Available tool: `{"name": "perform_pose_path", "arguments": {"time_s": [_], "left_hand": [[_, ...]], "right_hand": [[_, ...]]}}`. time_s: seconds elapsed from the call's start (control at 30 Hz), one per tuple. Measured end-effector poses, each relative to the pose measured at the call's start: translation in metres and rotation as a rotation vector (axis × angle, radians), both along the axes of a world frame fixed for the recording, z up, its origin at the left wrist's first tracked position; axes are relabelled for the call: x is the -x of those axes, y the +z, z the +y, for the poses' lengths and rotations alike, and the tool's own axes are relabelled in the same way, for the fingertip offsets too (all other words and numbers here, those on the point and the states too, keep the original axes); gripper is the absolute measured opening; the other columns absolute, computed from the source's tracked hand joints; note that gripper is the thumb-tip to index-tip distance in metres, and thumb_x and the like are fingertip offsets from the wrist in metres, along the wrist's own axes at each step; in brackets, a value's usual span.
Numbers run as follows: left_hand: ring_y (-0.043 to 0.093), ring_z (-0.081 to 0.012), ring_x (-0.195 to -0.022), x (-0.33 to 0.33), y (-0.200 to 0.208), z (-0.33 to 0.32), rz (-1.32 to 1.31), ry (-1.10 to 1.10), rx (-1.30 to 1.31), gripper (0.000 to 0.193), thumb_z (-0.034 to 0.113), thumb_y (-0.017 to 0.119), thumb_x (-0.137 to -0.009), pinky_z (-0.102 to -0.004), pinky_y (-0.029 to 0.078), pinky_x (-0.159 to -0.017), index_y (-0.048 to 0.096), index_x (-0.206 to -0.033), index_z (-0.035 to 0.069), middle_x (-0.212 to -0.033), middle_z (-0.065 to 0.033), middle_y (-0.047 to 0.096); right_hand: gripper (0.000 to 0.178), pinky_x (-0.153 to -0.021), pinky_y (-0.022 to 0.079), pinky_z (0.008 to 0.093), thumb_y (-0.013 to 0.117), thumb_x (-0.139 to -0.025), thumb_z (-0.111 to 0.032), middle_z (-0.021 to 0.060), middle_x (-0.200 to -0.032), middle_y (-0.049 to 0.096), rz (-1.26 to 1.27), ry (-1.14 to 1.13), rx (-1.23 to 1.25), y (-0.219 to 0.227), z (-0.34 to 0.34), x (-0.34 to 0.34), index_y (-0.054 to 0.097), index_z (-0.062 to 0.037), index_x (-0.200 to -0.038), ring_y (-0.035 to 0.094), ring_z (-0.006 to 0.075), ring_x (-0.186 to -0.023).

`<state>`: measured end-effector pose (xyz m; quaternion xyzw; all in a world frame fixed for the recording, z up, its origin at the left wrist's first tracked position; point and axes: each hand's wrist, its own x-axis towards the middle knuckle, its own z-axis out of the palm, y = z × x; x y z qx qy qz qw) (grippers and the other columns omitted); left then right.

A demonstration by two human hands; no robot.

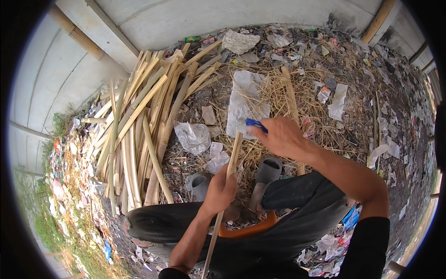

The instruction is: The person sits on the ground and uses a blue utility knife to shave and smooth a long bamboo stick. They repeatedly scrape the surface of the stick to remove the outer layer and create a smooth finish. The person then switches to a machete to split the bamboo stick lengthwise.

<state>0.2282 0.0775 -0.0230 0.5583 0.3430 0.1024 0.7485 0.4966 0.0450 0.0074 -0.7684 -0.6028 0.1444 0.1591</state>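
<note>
My left hand (219,190) is wrapped round a split bamboo strip (235,148). The strip slants up from the lower edge between my knees, its top end standing clear of my fist. Just right of that end, my right hand (281,136) is closed on a tool with a blue handle (255,124). Its working part is not visible, so its exact kind stays unclear. A small gap separates the tool from the strip. Beneath both hands lie dry straw-like shavings (274,100) and a whitish sheet (239,109).
A big heap of split bamboo (134,135) lies to the left. Pale wall panels (232,17) close off the far side. Litter covers the ground, with a rock (240,42) and a loose bamboo piece (291,95). My grey sandals (268,169) and an orange seat-like object (251,229) are close below.
</note>
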Motion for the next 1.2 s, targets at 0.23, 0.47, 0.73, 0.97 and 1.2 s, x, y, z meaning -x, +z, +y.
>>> {"name": "perform_pose_path", "arguments": {"time_s": [0.23,0.47,0.73,0.97,1.2], "left_hand": [[0.045,-0.0053,-0.054,0.006,-0.007,0.0,-0.06,-0.125,0.076,0.044,0.024,0.041,-0.115,-0.0216,0.037,-0.05,0.043,-0.154,0.002,-0.077,0.0004,0.051],[0.048,-0.0073,-0.054,0.023,0.017,0.014,-0.072,-0.111,0.03,0.037,0.032,0.042,-0.115,-0.0237,0.04,-0.05,0.052,-0.135,0.001,-0.075,-0.0007,0.056],[0.041,-0.0085,-0.052,0.037,-0.003,0.015,-0.043,-0.019,0.12,0.034,0.033,0.044,-0.115,-0.0259,0.037,-0.047,0.055,-0.103,0.004,-0.068,0.0014,0.044],[0.039,-0.0075,-0.052,0.06,-0.002,-0.009,-0.126,-0.21,0.256,0.037,0.035,0.042,-0.116,-0.0258,0.035,-0.046,0.055,-0.121,0.001,-0.069,0.0027,0.041],[0.041,-0.0099,-0.052,0.06,0.005,0.025,-0.167,-0.054,0.284,0.045,0.038,0.04,-0.116,-0.0263,0.039,-0.053,0.057,-0.124,-0.003,-0.067,0.0008,0.046]], "right_hand": [[0.06,-0.056,0.047,0.0497,0.054,-0.107,-0.054,0.0173,-0.061,0.062,0.124,-0.209,-0.087,0.047,-0.019,-0.042,0.066,-0.0009,-0.081,0.064,0.0403,-0.058],[0.053,-0.063,0.052,0.0563,0.058,-0.105,-0.048,0.0246,-0.072,0.068,0.264,0.252,0.065,0.039,-0.022,0.062,0.069,0.0008,-0.088,0.069,0.0456,-0.071],[0.062,-0.066,0.057,0.0549,0.053,-0.104,-0.055,0.0244,-0.071,0.07,0.16,0.364,0.231,0.028,-0.012,0.089,0.074,0.0019,-0.091,0.072,0.0457,-0.07],[0.062,-0.061,0.05,0.0518,0.05,-0.109,-0.051,0.0222,-0.063,0.062,-0.062,-0.251,-0.013,0.045,0.041,-0.05,0.069,0.0028,-0.085,0.066,0.0392,-0.061],[0.06,-0.061,0.051,0.051,0.057,-0.105,-0.054,0.0237,-0.064,0.063,0.188,0.085,-0.03,0.075,0.004,0.052,0.07,0.0019,-0.085,0.066,0.0424,-0.061]]}}
